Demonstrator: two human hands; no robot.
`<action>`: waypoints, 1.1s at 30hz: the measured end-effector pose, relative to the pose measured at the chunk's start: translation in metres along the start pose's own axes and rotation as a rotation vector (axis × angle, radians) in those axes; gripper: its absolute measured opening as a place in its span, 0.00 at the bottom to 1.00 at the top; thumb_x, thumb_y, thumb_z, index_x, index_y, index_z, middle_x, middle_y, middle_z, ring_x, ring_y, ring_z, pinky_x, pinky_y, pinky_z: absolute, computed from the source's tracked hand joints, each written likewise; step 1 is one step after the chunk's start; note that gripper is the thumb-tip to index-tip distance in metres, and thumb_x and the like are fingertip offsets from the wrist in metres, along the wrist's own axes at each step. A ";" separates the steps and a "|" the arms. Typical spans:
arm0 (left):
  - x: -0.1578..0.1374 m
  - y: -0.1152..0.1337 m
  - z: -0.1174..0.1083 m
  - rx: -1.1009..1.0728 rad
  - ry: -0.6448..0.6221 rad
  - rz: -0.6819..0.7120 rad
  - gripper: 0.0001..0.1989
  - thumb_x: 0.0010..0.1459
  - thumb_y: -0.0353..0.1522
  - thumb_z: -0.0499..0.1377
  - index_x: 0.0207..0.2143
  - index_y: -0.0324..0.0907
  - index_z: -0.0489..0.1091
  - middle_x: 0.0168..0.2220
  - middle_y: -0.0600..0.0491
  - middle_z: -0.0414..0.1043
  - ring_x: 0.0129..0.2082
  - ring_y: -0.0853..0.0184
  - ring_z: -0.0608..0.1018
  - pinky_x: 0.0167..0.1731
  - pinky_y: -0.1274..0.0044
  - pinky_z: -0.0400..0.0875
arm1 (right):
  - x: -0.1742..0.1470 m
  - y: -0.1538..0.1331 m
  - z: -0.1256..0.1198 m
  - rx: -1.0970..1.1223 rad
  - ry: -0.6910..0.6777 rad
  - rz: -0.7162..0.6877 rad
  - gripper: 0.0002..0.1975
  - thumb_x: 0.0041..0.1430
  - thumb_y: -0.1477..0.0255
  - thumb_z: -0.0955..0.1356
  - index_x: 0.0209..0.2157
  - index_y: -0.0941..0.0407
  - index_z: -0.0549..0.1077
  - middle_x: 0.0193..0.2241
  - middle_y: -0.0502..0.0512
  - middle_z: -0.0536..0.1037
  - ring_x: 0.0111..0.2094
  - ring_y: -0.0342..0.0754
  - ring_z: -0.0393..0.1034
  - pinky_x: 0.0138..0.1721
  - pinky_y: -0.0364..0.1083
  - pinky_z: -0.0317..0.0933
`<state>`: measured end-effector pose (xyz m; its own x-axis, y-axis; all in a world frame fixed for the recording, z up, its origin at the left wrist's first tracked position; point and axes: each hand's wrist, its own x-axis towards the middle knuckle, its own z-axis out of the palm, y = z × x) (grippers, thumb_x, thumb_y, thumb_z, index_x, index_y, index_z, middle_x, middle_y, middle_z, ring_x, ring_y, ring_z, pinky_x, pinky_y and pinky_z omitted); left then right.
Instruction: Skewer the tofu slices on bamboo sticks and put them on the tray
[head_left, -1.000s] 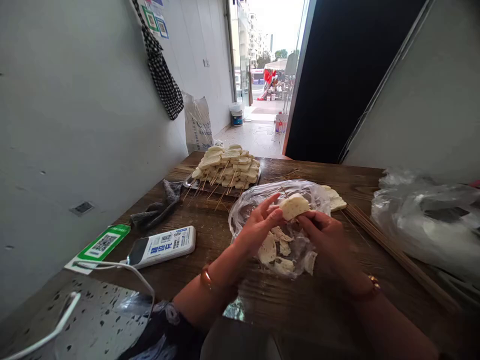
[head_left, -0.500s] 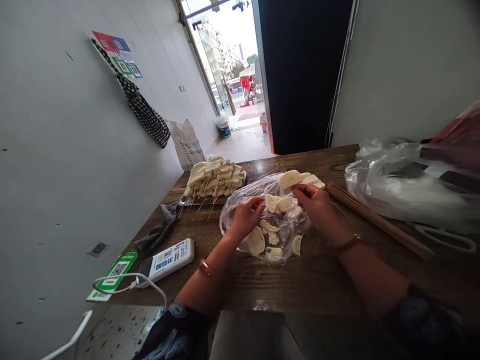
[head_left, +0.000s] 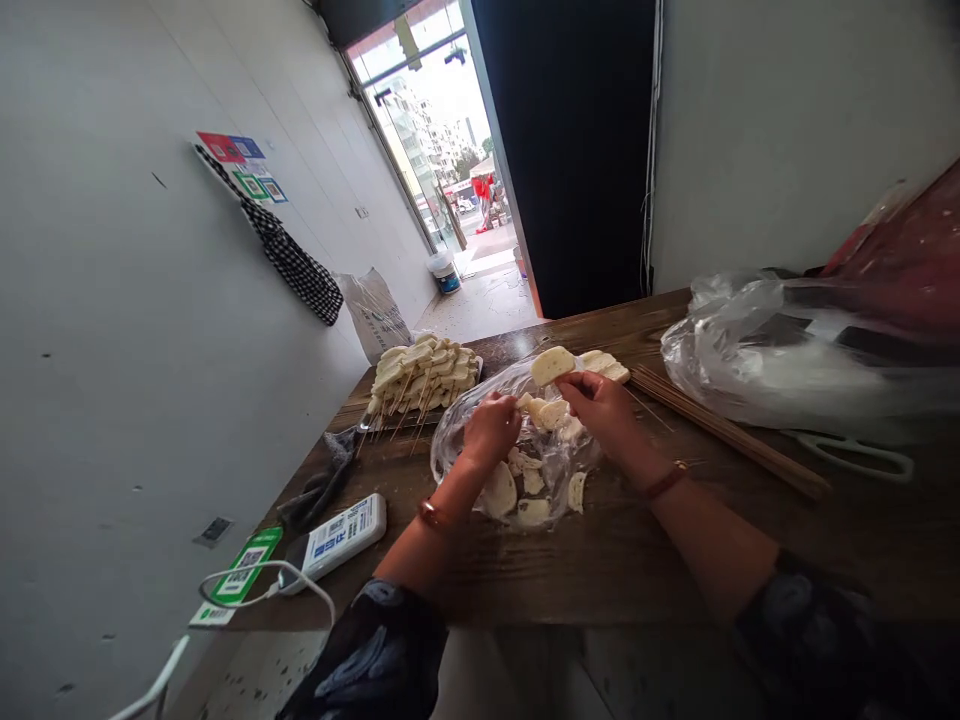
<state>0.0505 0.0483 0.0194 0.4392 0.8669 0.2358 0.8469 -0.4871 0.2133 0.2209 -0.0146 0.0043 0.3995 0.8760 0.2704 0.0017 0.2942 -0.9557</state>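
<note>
My right hand (head_left: pixel 596 405) pinches a pale oval slice (head_left: pixel 553 366), like steamed bread, and holds it up over a clear plastic bag (head_left: pixel 450 440). My left hand (head_left: pixel 493 428) is closed above the bag's left side, its fingertips on the edge of another pale slice (head_left: pixel 524 402). More slices (head_left: pixel 553 415) and torn pieces (head_left: pixel 532 478) lie on the opened bag. Behind my right hand rests a small group of slices (head_left: pixel 606 366). Bamboo skewers (head_left: pixel 727 430) lie in a bundle to the right.
A tray at the back left holds a heap of skewered slices (head_left: pixel 427 370). Left on the wooden table (head_left: pixel 465 580) are a dark cloth (head_left: pixel 319 485), a white payment speaker (head_left: pixel 345 535) with a cable, and a green code card (head_left: pixel 244 570). Large plastic bags (head_left: pixel 787 350) fill the right side.
The view has shifted, so the table things sit slightly further left on the right side. My left fingertips have come to a slice in the bag. My right hand still holds its slice.
</note>
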 end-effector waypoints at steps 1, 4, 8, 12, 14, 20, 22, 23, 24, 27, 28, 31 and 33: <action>0.000 -0.006 -0.004 -0.123 0.039 -0.036 0.13 0.59 0.33 0.53 0.42 0.42 0.75 0.41 0.45 0.74 0.38 0.61 0.77 0.38 0.72 0.68 | -0.001 -0.001 0.000 0.010 -0.005 0.002 0.17 0.50 0.57 0.69 0.30 0.58 0.75 0.20 0.48 0.71 0.21 0.41 0.61 0.23 0.41 0.56; -0.003 -0.021 -0.016 -0.691 0.064 -0.199 0.19 0.58 0.39 0.57 0.50 0.41 0.71 0.36 0.48 0.76 0.28 0.65 0.79 0.29 0.75 0.69 | -0.003 -0.004 0.002 0.058 -0.034 0.016 0.18 0.50 0.56 0.70 0.31 0.58 0.76 0.21 0.48 0.72 0.21 0.41 0.61 0.22 0.41 0.55; -0.016 -0.028 -0.027 -1.422 -0.025 -0.279 0.26 0.49 0.39 0.65 0.50 0.39 0.68 0.38 0.47 0.77 0.32 0.64 0.81 0.34 0.73 0.74 | -0.008 -0.008 0.007 0.083 -0.107 0.072 0.20 0.47 0.54 0.71 0.31 0.58 0.76 0.18 0.47 0.69 0.19 0.40 0.57 0.20 0.41 0.51; -0.026 -0.025 -0.029 -1.708 0.029 -0.257 0.17 0.49 0.35 0.66 0.42 0.37 0.73 0.41 0.46 0.78 0.43 0.61 0.80 0.50 0.68 0.71 | -0.015 -0.010 0.011 0.063 -0.223 0.105 0.19 0.47 0.55 0.71 0.31 0.58 0.77 0.18 0.46 0.69 0.18 0.39 0.56 0.19 0.41 0.50; -0.027 -0.025 -0.027 -1.774 0.085 -0.254 0.14 0.51 0.37 0.65 0.37 0.37 0.75 0.41 0.46 0.78 0.45 0.61 0.79 0.53 0.68 0.69 | -0.018 -0.009 0.012 0.017 -0.297 0.105 0.18 0.49 0.57 0.71 0.33 0.58 0.78 0.18 0.46 0.69 0.18 0.39 0.56 0.19 0.41 0.50; -0.028 -0.034 -0.018 -1.753 0.225 -0.292 0.21 0.43 0.29 0.69 0.43 0.41 0.74 0.47 0.49 0.74 0.43 0.66 0.77 0.43 0.75 0.72 | -0.025 -0.006 0.013 -0.184 -0.429 0.039 0.13 0.54 0.62 0.69 0.34 0.58 0.78 0.21 0.48 0.72 0.20 0.40 0.58 0.20 0.41 0.51; -0.031 -0.038 -0.015 -1.742 0.227 -0.285 0.29 0.42 0.27 0.69 0.50 0.43 0.71 0.50 0.49 0.72 0.44 0.66 0.76 0.41 0.76 0.72 | -0.027 -0.006 0.014 -0.208 -0.440 0.042 0.13 0.54 0.62 0.69 0.33 0.58 0.78 0.23 0.49 0.73 0.21 0.40 0.60 0.21 0.41 0.53; -0.033 -0.039 -0.013 -1.741 0.190 -0.287 0.32 0.42 0.28 0.69 0.52 0.44 0.69 0.51 0.48 0.71 0.43 0.65 0.76 0.41 0.75 0.72 | -0.028 -0.006 0.014 -0.213 -0.438 0.047 0.13 0.54 0.62 0.69 0.33 0.58 0.78 0.24 0.50 0.74 0.21 0.40 0.60 0.21 0.41 0.53; -0.035 -0.041 -0.012 -1.738 0.130 -0.291 0.33 0.42 0.28 0.69 0.53 0.43 0.68 0.50 0.47 0.71 0.43 0.65 0.76 0.41 0.75 0.72 | -0.028 -0.005 0.015 -0.215 -0.430 0.056 0.13 0.54 0.62 0.69 0.34 0.57 0.78 0.25 0.50 0.74 0.21 0.40 0.60 0.21 0.41 0.53; -0.041 -0.045 -0.007 -1.669 -0.023 -0.272 0.32 0.42 0.29 0.69 0.53 0.41 0.69 0.49 0.46 0.71 0.42 0.64 0.76 0.41 0.74 0.72 | -0.024 0.004 0.014 -0.183 -0.339 0.117 0.15 0.53 0.61 0.70 0.36 0.58 0.78 0.24 0.50 0.73 0.21 0.40 0.59 0.21 0.41 0.53; -0.042 -0.046 -0.006 -1.617 -0.035 -0.253 0.32 0.42 0.29 0.69 0.53 0.42 0.70 0.49 0.47 0.71 0.42 0.63 0.76 0.41 0.74 0.72 | -0.021 0.009 0.012 -0.160 -0.290 0.149 0.16 0.52 0.60 0.71 0.35 0.58 0.78 0.22 0.49 0.72 0.20 0.40 0.59 0.20 0.40 0.52; -0.043 -0.048 -0.003 -1.444 0.017 -0.217 0.32 0.43 0.29 0.69 0.53 0.44 0.70 0.50 0.48 0.69 0.42 0.63 0.75 0.40 0.74 0.72 | -0.011 0.026 0.006 -0.059 -0.133 0.249 0.21 0.47 0.56 0.73 0.35 0.60 0.77 0.17 0.45 0.66 0.18 0.39 0.55 0.18 0.40 0.48; -0.044 -0.048 -0.003 -1.431 0.052 -0.224 0.33 0.42 0.29 0.69 0.54 0.44 0.69 0.49 0.48 0.70 0.42 0.63 0.75 0.40 0.75 0.71 | -0.005 0.034 0.002 0.011 -0.068 0.293 0.24 0.43 0.55 0.75 0.35 0.59 0.76 0.16 0.43 0.64 0.17 0.38 0.53 0.17 0.40 0.47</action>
<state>-0.0102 0.0335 0.0021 0.3031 0.9479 0.0979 -0.1383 -0.0579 0.9887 0.2174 -0.0080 -0.0296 0.3194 0.9476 -0.0091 -0.1149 0.0292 -0.9929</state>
